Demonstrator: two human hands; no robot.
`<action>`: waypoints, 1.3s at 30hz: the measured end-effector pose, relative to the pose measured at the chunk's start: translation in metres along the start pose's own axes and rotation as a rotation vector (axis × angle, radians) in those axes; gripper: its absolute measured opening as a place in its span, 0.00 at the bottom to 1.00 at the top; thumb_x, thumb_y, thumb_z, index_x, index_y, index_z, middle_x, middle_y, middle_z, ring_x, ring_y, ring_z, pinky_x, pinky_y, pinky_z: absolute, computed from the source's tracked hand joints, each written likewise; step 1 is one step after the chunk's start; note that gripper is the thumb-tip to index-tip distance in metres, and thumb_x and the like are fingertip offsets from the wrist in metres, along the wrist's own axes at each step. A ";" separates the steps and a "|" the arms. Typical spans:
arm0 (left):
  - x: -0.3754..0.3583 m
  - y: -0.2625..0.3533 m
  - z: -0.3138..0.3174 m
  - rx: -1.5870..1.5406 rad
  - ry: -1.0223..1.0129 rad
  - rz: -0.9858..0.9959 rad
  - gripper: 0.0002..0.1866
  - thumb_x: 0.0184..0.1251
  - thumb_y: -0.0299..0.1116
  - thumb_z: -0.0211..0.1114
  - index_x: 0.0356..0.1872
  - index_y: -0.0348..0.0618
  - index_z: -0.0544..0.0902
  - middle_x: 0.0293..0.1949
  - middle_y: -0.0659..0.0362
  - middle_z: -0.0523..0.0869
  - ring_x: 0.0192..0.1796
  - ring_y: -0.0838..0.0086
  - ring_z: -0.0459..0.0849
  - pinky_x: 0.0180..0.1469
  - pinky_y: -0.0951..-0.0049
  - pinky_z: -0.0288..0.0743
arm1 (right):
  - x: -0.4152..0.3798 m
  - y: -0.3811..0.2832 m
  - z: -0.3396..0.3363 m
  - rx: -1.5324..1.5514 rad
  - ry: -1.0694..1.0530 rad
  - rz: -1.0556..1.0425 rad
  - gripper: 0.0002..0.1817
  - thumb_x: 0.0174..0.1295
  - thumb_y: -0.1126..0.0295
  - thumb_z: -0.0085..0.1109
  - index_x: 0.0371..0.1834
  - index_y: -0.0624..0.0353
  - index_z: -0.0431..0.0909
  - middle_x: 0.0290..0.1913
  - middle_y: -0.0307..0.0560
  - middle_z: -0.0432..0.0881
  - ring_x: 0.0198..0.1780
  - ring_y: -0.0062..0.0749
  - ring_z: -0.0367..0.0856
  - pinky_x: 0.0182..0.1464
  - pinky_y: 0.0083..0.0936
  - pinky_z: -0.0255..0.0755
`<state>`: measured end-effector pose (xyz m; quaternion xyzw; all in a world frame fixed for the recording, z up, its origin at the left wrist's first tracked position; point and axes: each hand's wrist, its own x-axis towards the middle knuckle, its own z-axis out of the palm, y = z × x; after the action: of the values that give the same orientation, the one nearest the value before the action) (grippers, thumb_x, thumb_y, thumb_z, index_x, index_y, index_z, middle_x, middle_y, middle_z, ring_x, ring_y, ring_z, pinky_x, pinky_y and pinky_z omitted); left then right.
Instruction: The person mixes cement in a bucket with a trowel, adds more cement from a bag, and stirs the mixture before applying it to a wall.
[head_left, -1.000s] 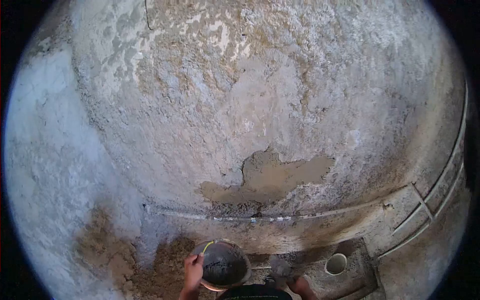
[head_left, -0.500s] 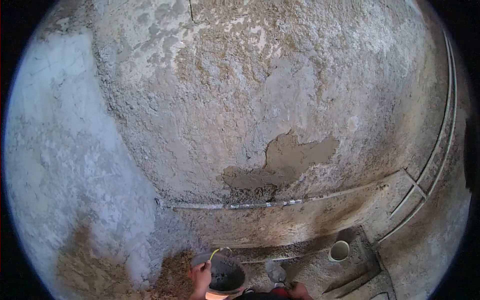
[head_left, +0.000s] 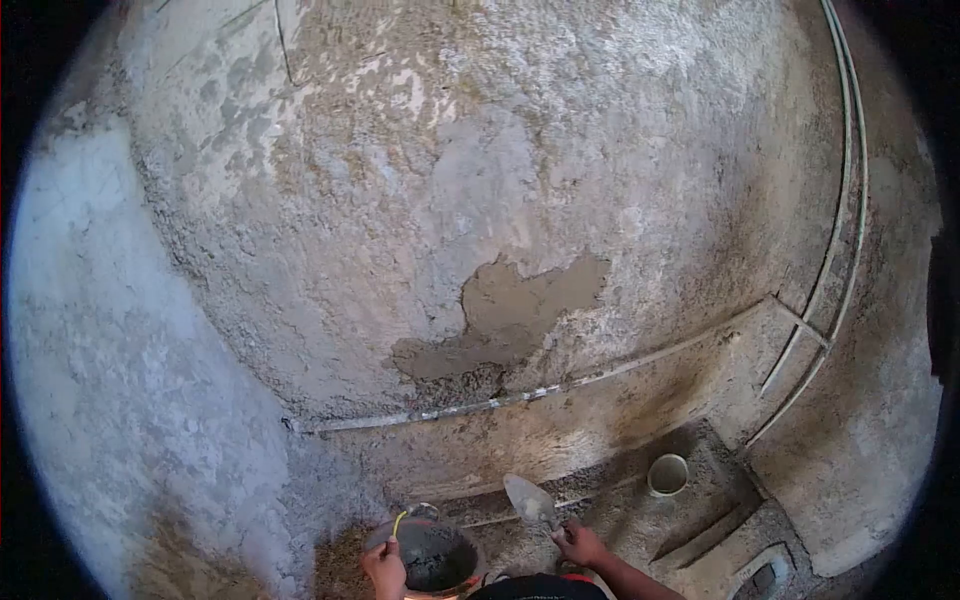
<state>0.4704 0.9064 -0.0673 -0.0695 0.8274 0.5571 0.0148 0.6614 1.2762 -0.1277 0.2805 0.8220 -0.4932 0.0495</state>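
My left hand (head_left: 385, 570) is closed on the yellow handle (head_left: 399, 522) of a bucket at the bottom of the view. Dark grey wet mortar (head_left: 440, 562) lies inside the bucket (head_left: 380, 535). To the right, my right hand (head_left: 578, 543) grips a trowel (head_left: 530, 500) by its handle, the blade pointing up and left with some grey residue on it. On the wall (head_left: 330, 250) ahead is a darker patch of wet mortar (head_left: 510, 305) with an irregular outline.
A pale pipe or strip (head_left: 450, 410) runs along the foot of the wall. An open round container (head_left: 668, 475) stands right of the trowel. Two long thin pipes (head_left: 848, 200) curve down the right side. Whitish wall surface (head_left: 120, 330) fills the left.
My right hand and the trowel have come up and further into view. The wall and its wet patch have shifted left in view as the camera turned. My left hand stays at the bucket handle.
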 end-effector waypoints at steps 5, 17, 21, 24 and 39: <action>-0.001 0.007 0.032 0.161 0.036 0.163 0.24 0.73 0.37 0.66 0.19 0.32 0.70 0.17 0.56 0.64 0.24 0.69 0.63 0.31 0.59 0.59 | 0.004 0.009 -0.033 -0.135 0.042 -0.159 0.34 0.65 0.46 0.67 0.60 0.66 0.78 0.37 0.62 0.87 0.40 0.51 0.89 0.45 0.43 0.81; -0.051 0.111 0.107 0.181 -0.116 0.381 0.22 0.72 0.38 0.67 0.22 0.32 0.76 0.16 0.48 0.68 0.21 0.61 0.65 0.46 0.59 0.71 | -0.002 0.009 -0.123 -0.331 -0.300 -0.471 0.28 0.66 0.48 0.62 0.60 0.58 0.82 0.47 0.62 0.87 0.48 0.59 0.86 0.51 0.46 0.80; -0.060 0.132 0.127 0.158 -0.220 0.474 0.22 0.74 0.34 0.67 0.22 0.31 0.71 0.17 0.49 0.66 0.24 0.71 0.61 0.47 0.61 0.72 | -0.004 -0.052 -0.126 -0.582 -0.356 -0.481 0.27 0.66 0.48 0.59 0.61 0.55 0.80 0.47 0.60 0.87 0.49 0.60 0.86 0.51 0.50 0.81; -0.057 0.136 0.140 0.157 -0.260 0.662 0.21 0.74 0.34 0.67 0.22 0.31 0.72 0.18 0.48 0.65 0.23 0.69 0.62 0.46 0.62 0.72 | 0.017 -0.073 -0.106 -0.832 -0.366 -0.424 0.25 0.64 0.48 0.61 0.54 0.56 0.84 0.45 0.59 0.88 0.48 0.57 0.88 0.49 0.52 0.82; -0.080 0.196 0.167 0.228 -0.358 0.642 0.21 0.74 0.39 0.65 0.21 0.36 0.76 0.15 0.50 0.70 0.19 0.58 0.71 0.48 0.53 0.72 | 0.058 -0.092 -0.090 -1.015 -0.538 -0.722 0.13 0.53 0.59 0.63 0.35 0.55 0.89 0.37 0.56 0.90 0.41 0.52 0.90 0.43 0.48 0.84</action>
<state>0.5151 1.1412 0.0578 0.2938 0.8480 0.4410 -0.0085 0.5836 1.3424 -0.0304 -0.2021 0.9528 -0.0843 0.2102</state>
